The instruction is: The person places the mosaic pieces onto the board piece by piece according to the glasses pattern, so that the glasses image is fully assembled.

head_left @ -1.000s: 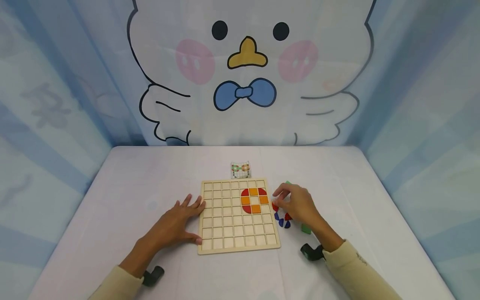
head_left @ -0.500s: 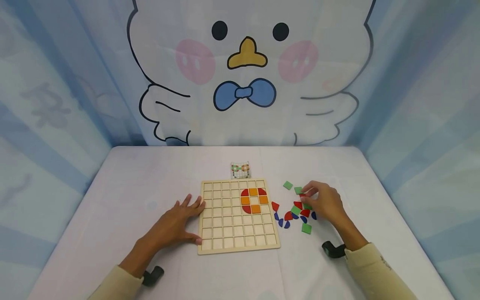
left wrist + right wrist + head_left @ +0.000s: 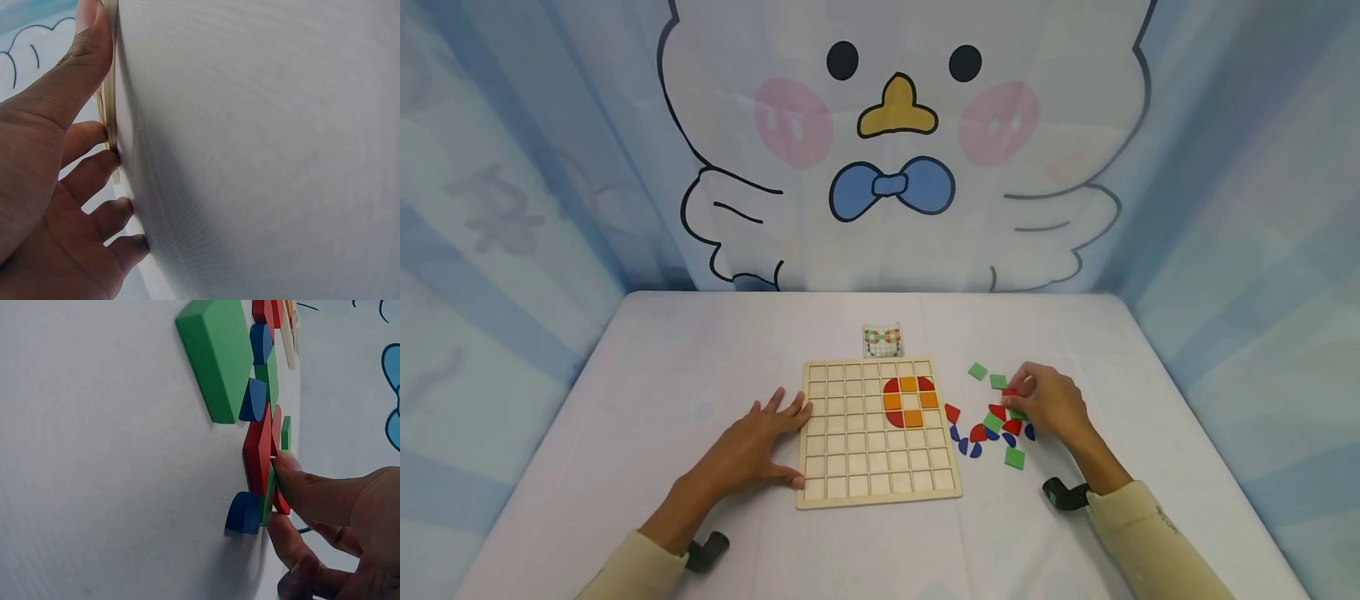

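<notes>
A square wooden grid board [image 3: 857,467] lies on the table. My left hand [image 3: 748,446] rests at its left edge, fingers spread and thumb near the lower corner; the left wrist view shows the thumb [image 3: 87,47] against the board's side. Red rounded tiles [image 3: 896,419] and orange square tiles [image 3: 913,418] form a ring in the board's upper right cells. My right hand [image 3: 1051,407] is over the loose tiles to the right, thumb and finger on either side of a red tile [image 3: 282,501], pinching it. A green tile [image 3: 267,499] lies close by, partly under the hand.
Loose green squares [image 3: 1014,458], red tiles [image 3: 977,433] and blue half-round tiles [image 3: 976,450] lie scattered right of the board. A small pattern card [image 3: 882,342] with a bow design sits behind the board. A printed curtain [image 3: 891,242] hangs beyond the table's far edge.
My right hand has moved right, from beside the board to the far side of the loose tiles, uncovering several of them. My left hand has stayed at the board's edge.
</notes>
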`<state>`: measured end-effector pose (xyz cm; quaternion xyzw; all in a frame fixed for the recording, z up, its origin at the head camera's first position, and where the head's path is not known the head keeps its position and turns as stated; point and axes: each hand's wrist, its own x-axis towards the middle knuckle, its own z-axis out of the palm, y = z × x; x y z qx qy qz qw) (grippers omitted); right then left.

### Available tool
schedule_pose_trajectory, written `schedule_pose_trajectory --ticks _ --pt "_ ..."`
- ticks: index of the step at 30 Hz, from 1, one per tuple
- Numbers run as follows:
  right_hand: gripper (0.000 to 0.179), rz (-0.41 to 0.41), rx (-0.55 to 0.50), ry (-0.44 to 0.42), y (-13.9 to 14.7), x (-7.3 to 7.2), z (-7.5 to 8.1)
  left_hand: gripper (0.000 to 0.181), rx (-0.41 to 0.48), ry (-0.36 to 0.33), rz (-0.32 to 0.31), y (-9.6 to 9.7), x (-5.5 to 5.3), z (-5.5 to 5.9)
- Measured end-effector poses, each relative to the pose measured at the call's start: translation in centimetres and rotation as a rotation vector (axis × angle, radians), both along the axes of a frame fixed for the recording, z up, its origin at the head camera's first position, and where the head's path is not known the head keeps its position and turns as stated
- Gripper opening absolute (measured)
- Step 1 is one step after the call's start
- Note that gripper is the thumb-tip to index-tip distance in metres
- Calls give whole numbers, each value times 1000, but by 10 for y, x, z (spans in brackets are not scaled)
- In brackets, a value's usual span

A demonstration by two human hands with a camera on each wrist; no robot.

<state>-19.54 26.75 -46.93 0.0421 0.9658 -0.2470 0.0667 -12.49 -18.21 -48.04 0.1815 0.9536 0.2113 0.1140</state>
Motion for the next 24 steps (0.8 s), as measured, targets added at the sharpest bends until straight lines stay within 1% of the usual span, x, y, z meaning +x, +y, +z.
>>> schedule_pose_trajectory --ticks 3,6,9,11,17,24 --pt "20 1 -22 16 -1 0 1 113 3 -1 3 0 0 1" --pt "15 7 -50 50 -4 1 4 113 7 1 -1 0 0 1" --pt "12 21 -80 82 -12 4 8 113 9 3 -4 0 0 1" --pt "10 39 -105 88 -20 6 10 113 8 3 -1 0 1 1" --pt "11 98 -135 78 -48 13 13 113 4 6 2 0 1 1" --pt "14 153 -184 45 -74 18 8 112 5 16 -11 -1 0 0"
